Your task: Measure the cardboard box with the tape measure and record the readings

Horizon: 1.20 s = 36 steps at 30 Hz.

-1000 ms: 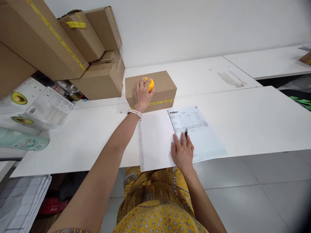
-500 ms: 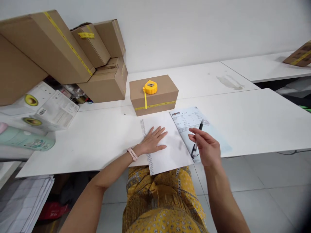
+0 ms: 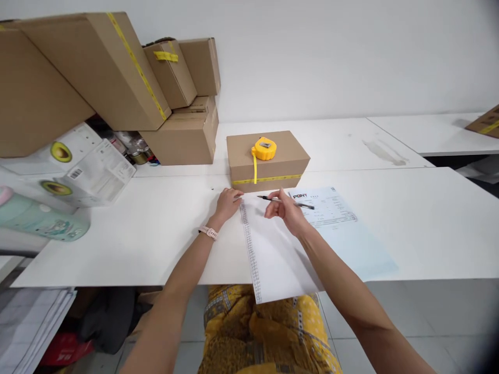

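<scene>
My left hand [image 3: 226,203] rests on the top left corner of a white sheet [image 3: 273,254] with a printed column along its left edge, fingers curled down onto the paper. My right hand [image 3: 286,210] hovers over the top of that sheet and is shut on a black pen [image 3: 286,201] that lies nearly level, tip to the left. A pale blue printed form [image 3: 343,228] lies just to the right. Beyond both hands stands a small brown box [image 3: 268,161] with yellow tape, and a yellow tape measure [image 3: 264,148] sits on top of it.
Stacked brown cartons [image 3: 117,67] lean at the back left, with white avocado-print boxes [image 3: 74,166] and a mint green bottle [image 3: 39,221] below them. The white table [image 3: 409,208] runs to the right; another carton [image 3: 485,122] lies at the far right. Papers [image 3: 31,322] sit low on the left.
My left hand let go of the tape measure on the box and came down to the white sheet's top corner. My right hand lifted the pen and swung it over the sheet.
</scene>
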### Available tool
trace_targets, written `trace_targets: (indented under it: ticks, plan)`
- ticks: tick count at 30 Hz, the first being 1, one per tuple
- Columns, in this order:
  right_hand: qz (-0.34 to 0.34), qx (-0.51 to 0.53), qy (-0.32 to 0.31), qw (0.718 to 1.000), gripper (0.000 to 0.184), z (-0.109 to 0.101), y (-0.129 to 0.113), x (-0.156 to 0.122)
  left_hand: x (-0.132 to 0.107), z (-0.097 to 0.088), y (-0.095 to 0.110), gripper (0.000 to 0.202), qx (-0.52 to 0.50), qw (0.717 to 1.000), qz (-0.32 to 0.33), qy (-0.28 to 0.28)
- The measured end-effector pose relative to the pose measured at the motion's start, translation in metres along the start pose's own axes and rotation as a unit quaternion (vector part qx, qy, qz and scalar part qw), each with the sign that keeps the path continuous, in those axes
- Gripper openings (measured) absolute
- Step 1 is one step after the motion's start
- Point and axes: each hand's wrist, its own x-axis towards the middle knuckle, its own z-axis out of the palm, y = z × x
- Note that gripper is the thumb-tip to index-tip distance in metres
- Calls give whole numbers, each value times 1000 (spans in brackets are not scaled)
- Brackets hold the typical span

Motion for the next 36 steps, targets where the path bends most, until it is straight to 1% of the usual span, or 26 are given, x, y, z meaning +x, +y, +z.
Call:
trace_targets:
  ticks: [2, 3, 5, 7, 8, 10, 12, 13, 15, 17, 18, 20, 24, 26, 29, 31, 33, 36]
  plan:
    - [43, -5, -9, 999, 65, 5, 9, 26, 6, 1, -9, 26, 0, 1000, -7, -1]
    - [57, -10, -13, 998, 66, 5, 13, 39, 7, 3, -12, 26, 0, 1000, -9, -3]
    - [64, -26, -20, 997, 59, 5, 20, 61, 8, 6, -15, 24, -1, 1000, -15, -7]
    - [41, -49, -24, 998, 49, 5, 28, 79, 8, 9, -16, 22, -2, 1000, -27, -7]
    - [19, -61, -8, 998, 45, 7, 33, 86, 8, 10, -16, 20, -2, 999, -33, -6]
    - [-38, -90, 59, 994, 44, 12, 44, 95, 8, 12, -17, 16, -3, 999, -46, -6]
    - [-82, -121, 112, 983, 47, 18, 55, 98, 8, 12, -16, 14, -2, 998, -57, -6]
    - [-90, -135, 116, 980, 46, 20, 60, 98, 8, 12, -16, 14, -1, 998, -62, -7]
    - [-81, -150, 91, 981, 40, 21, 65, 95, 9, 12, -15, 15, 1, 998, -70, -8]
    - [-57, -148, 71, 985, 40, 20, 68, 94, 9, 12, -13, 17, 0, 997, -76, -8]
    - [-49, -144, 70, 986, 40, 19, 68, 93, 8, 12, -13, 17, 0, 997, -79, -8]
    - [-56, -146, 89, 984, 37, 18, 69, 93, 8, 13, -11, 17, -2, 996, -85, -6]
    - [-109, -181, 137, 968, 37, 18, 72, 94, 8, 14, -11, 16, -7, 996, -94, -2]
    - [-111, -182, 123, 969, 36, 18, 73, 94, 7, 14, -11, 16, -11, 995, -95, -3]
    - [-91, -163, 77, 979, 40, 14, 72, 93, 7, 14, -10, 17, -15, 995, -97, -2]
    - [-82, -162, 72, 981, 40, 13, 71, 92, 7, 14, -10, 18, -19, 995, -99, -2]
    - [-83, -188, 94, 974, 36, 14, 68, 91, 6, 13, -9, 21, -27, 994, -101, -1]
    - [-104, -264, 113, 952, 25, 16, 63, 88, 5, 12, -9, 26, -41, 994, -99, -3]
